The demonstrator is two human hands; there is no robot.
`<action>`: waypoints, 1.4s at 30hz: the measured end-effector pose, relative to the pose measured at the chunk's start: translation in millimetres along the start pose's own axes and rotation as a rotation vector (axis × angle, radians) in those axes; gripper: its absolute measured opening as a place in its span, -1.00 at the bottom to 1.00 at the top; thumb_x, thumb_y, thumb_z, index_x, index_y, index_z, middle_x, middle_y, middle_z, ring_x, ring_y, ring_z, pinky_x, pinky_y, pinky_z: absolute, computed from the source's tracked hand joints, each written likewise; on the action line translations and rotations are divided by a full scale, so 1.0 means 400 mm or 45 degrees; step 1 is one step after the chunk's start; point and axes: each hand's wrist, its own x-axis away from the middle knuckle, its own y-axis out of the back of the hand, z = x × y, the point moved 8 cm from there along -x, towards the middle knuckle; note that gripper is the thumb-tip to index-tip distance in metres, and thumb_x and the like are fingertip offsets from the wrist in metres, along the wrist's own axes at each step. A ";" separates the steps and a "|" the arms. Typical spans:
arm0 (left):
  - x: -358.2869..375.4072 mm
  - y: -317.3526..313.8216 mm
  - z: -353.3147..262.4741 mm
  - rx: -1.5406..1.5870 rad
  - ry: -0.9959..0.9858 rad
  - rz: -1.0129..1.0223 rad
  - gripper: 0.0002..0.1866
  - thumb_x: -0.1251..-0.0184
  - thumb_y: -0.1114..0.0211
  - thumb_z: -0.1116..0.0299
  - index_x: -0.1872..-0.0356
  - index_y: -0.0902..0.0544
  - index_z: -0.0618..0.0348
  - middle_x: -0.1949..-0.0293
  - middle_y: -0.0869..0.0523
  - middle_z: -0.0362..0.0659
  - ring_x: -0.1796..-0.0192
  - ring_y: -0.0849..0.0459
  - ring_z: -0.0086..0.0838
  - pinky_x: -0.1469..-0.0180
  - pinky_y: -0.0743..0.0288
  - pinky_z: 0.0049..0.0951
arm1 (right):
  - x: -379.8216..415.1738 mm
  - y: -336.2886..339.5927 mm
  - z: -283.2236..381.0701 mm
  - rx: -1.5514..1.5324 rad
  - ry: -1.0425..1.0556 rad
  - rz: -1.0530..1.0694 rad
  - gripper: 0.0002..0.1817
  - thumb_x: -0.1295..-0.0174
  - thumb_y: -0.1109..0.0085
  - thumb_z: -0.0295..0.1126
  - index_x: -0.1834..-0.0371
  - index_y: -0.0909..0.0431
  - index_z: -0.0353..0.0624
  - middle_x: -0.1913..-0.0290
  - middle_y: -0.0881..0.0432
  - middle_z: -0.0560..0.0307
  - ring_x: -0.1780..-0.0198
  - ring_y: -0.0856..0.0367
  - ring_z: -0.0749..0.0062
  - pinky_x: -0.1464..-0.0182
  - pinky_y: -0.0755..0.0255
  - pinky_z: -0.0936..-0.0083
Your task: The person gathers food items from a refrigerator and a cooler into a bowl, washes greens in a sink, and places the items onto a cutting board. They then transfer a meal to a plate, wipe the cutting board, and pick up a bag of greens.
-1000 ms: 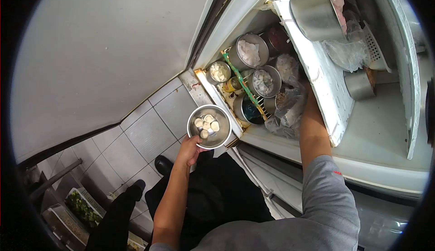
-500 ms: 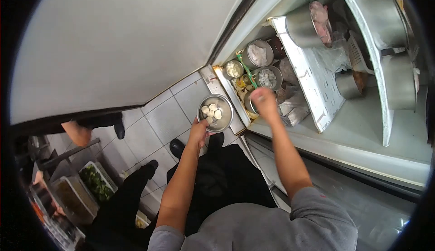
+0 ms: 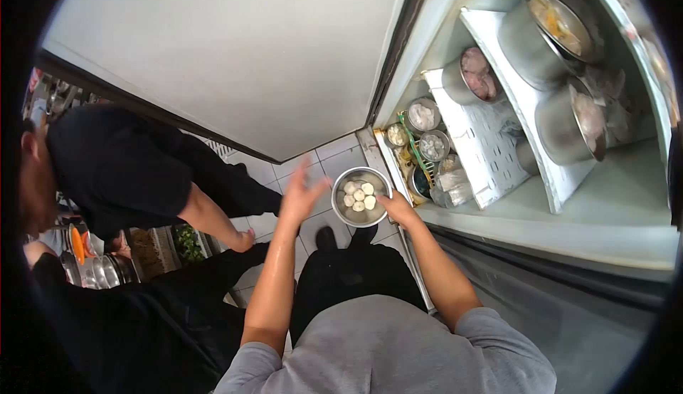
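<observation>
A round steel bowl (image 3: 342,212) is held in front of me, its rim gripped on the right side by my right hand (image 3: 399,209). Several whitish balls (image 3: 359,196) lie in the bottom of the bowl. My left hand (image 3: 304,191) is off the bowl, just left of its rim, with fingers spread and slightly blurred. To the right stands the open fridge, with small steel pots of food (image 3: 433,145) low inside it.
Fridge shelves (image 3: 484,159) hold larger pots of pinkish meat (image 3: 478,74) and other food. The white fridge door (image 3: 235,59) stands open ahead. At left, a person in black (image 3: 121,170) stands close, beside trays with green vegetables (image 3: 188,243).
The bowl has passed from my left hand to my right, which came back from the fridge's lower pots. My left hand has let go. A person in black has come into view at left.
</observation>
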 end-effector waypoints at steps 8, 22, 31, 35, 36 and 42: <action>0.180 0.652 -0.832 -0.064 -1.583 -1.603 -0.48 -0.27 -0.27 0.26 -0.14 -0.42 0.43 -0.18 -0.42 0.15 -0.23 -0.39 -0.17 -0.28 -0.22 -0.30 | 0.375 0.100 -0.164 -0.247 -0.155 -0.438 -0.64 -0.26 -0.06 -0.27 -0.05 -0.52 -0.24 0.23 -0.64 0.10 0.37 -0.60 0.50 0.48 -0.49 0.51; 0.009 1.086 -0.920 0.337 -0.341 -1.622 -0.05 0.28 -0.44 -0.38 0.08 -0.59 0.39 0.16 -0.68 0.09 0.24 -0.69 -0.17 0.16 -0.58 -0.32 | 0.893 -0.033 -0.445 -0.146 -0.335 -0.492 -0.60 -0.22 -0.04 -0.28 -0.06 -0.51 -0.26 0.37 -0.62 0.12 0.47 -0.55 0.48 0.49 -0.44 0.53; 0.207 0.974 -0.949 0.158 -0.488 -1.668 0.04 0.30 -0.45 -0.37 -0.08 -0.54 0.39 -0.07 -0.60 0.14 -0.12 -0.58 -0.10 -0.18 -0.44 -0.24 | 0.901 0.043 -0.478 -0.137 -0.323 -0.414 -0.65 -0.22 -0.06 -0.31 0.02 -0.55 -0.32 0.31 -0.66 0.07 0.34 -0.62 0.43 0.36 -0.50 0.44; 0.332 0.894 -0.942 0.047 -0.505 -1.840 0.05 0.26 -0.43 -0.38 -0.12 -0.51 0.41 -0.13 -0.54 0.21 -0.20 -0.52 -0.06 -0.22 -0.40 -0.24 | 0.941 0.076 -0.523 -0.186 -0.256 -0.393 -0.66 -0.23 -0.06 -0.30 0.04 -0.57 -0.30 0.34 -0.66 0.08 0.38 -0.62 0.44 0.41 -0.49 0.45; 0.361 0.881 -0.946 -0.067 -0.596 -1.890 0.06 0.23 -0.41 -0.38 -0.13 -0.50 0.43 -0.14 -0.53 0.23 -0.22 -0.49 -0.04 -0.25 -0.37 -0.24 | 0.958 0.088 -0.547 -0.181 -0.262 -0.395 -0.66 -0.23 -0.06 -0.30 0.04 -0.57 -0.30 0.34 -0.66 0.08 0.38 -0.62 0.44 0.41 -0.49 0.45; 0.615 0.629 -0.976 -0.237 -0.952 -1.679 -0.08 -0.06 -0.31 -0.24 -0.17 -0.44 0.48 -0.12 -0.55 0.21 -0.15 -0.55 -0.12 -0.20 -0.38 -0.33 | 1.057 0.116 -0.642 -0.222 -0.241 -0.349 -0.62 -0.25 -0.04 -0.29 -0.06 -0.50 -0.26 0.26 -0.64 0.08 0.38 -0.59 0.45 0.44 -0.49 0.51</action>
